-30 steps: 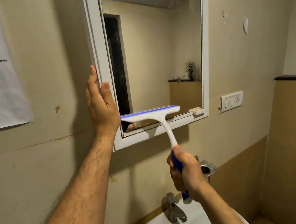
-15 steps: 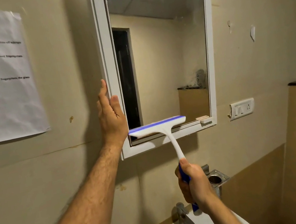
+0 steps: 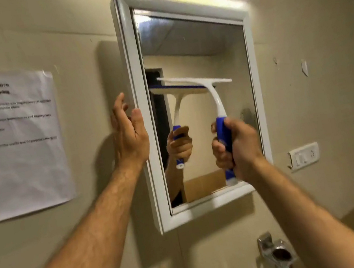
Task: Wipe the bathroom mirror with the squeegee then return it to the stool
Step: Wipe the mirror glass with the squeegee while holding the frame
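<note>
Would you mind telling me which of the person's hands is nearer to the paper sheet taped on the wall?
Left. The left hand rests on the mirror's left frame edge, just right of the paper sheet. The right hand grips the squeegee farther right, before the glass.

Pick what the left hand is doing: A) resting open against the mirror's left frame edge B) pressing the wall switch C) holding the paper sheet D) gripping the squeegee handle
A: the left hand lies open with fingers up along the left side of the mirror frame, while the right hand alone grips the squeegee by its blue handle.
</note>
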`<state>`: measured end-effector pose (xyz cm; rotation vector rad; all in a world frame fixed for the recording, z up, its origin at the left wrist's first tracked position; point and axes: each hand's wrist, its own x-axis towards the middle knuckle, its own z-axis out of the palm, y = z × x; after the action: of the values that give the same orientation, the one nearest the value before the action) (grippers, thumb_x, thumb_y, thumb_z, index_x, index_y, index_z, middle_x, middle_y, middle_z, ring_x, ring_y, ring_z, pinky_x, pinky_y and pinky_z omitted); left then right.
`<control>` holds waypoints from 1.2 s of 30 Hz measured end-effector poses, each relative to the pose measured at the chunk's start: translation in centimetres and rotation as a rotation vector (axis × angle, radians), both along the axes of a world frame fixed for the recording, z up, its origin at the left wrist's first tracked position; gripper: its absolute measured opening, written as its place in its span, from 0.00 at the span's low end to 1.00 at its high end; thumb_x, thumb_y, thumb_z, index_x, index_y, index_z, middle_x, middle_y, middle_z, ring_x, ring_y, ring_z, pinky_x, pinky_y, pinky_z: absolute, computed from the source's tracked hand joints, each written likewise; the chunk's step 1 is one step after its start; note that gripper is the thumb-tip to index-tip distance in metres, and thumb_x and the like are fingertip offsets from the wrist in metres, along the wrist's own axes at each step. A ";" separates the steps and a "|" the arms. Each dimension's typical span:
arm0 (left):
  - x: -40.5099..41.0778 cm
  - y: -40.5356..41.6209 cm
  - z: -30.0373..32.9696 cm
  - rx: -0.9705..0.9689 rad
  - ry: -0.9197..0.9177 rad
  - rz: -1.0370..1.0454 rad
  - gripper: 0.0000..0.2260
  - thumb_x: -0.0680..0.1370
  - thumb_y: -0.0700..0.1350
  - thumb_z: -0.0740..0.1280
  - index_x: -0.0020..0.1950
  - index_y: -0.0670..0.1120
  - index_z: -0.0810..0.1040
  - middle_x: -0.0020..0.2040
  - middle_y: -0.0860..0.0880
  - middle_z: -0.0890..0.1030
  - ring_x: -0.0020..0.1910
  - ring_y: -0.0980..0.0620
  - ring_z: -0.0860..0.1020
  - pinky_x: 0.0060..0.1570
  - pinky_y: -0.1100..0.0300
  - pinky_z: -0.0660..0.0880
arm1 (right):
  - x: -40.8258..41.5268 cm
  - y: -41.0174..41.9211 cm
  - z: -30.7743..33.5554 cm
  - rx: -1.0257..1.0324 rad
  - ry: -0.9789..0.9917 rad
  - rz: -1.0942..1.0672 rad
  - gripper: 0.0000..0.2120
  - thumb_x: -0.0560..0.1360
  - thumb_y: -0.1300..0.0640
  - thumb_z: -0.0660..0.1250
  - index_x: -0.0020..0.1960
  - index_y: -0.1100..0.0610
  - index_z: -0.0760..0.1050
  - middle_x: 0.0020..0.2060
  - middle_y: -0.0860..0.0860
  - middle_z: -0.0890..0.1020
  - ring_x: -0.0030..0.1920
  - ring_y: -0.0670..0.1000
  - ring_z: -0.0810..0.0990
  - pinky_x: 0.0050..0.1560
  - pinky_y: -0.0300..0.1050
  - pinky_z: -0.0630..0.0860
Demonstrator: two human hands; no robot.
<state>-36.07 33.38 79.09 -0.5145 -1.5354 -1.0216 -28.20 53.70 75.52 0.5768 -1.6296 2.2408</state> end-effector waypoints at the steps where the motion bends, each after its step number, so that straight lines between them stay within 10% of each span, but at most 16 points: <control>1: 0.3 0.1 2.3 -0.010 0.012 0.022 0.21 0.84 0.48 0.54 0.77 0.47 0.58 0.71 0.45 0.68 0.67 0.54 0.69 0.58 0.64 0.66 | -0.3 0.1 2.6 -0.004 0.029 -0.026 0.15 0.79 0.48 0.52 0.43 0.56 0.70 0.24 0.50 0.68 0.21 0.46 0.62 0.21 0.35 0.60; 8: -0.8 2.5 10.2 0.056 -0.017 -0.002 0.21 0.85 0.51 0.51 0.78 0.56 0.53 0.71 0.44 0.67 0.52 0.55 0.76 0.44 0.60 0.73 | -2.6 0.5 11.5 -0.001 0.081 -0.071 0.14 0.78 0.48 0.53 0.42 0.56 0.69 0.25 0.50 0.69 0.21 0.46 0.63 0.20 0.36 0.63; 19: -0.9 2.8 9.0 0.096 -0.028 0.010 0.21 0.85 0.54 0.49 0.78 0.58 0.51 0.68 0.43 0.69 0.37 0.65 0.65 0.32 0.69 0.60 | -4.0 1.2 1.9 0.036 0.049 -0.046 0.19 0.79 0.46 0.52 0.40 0.58 0.71 0.24 0.52 0.67 0.21 0.48 0.62 0.22 0.37 0.62; 26: -1.1 2.7 9.1 0.089 -0.022 0.029 0.22 0.84 0.54 0.49 0.79 0.58 0.50 0.65 0.42 0.71 0.36 0.62 0.68 0.30 0.67 0.63 | -4.8 1.8 9.9 0.091 0.218 -0.252 0.14 0.80 0.51 0.53 0.51 0.57 0.74 0.28 0.51 0.71 0.22 0.47 0.64 0.21 0.37 0.65; 36: -1.1 2.8 8.9 0.109 0.001 0.020 0.22 0.84 0.54 0.49 0.79 0.59 0.50 0.64 0.41 0.71 0.39 0.58 0.70 0.31 0.64 0.67 | -3.8 1.3 -0.8 0.021 0.067 -0.196 0.18 0.80 0.48 0.52 0.43 0.59 0.71 0.24 0.52 0.68 0.22 0.49 0.61 0.23 0.38 0.61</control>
<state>-37.13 36.16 88.00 -0.4227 -1.4722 -1.0832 -31.95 55.04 74.76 0.4693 -1.6040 2.0446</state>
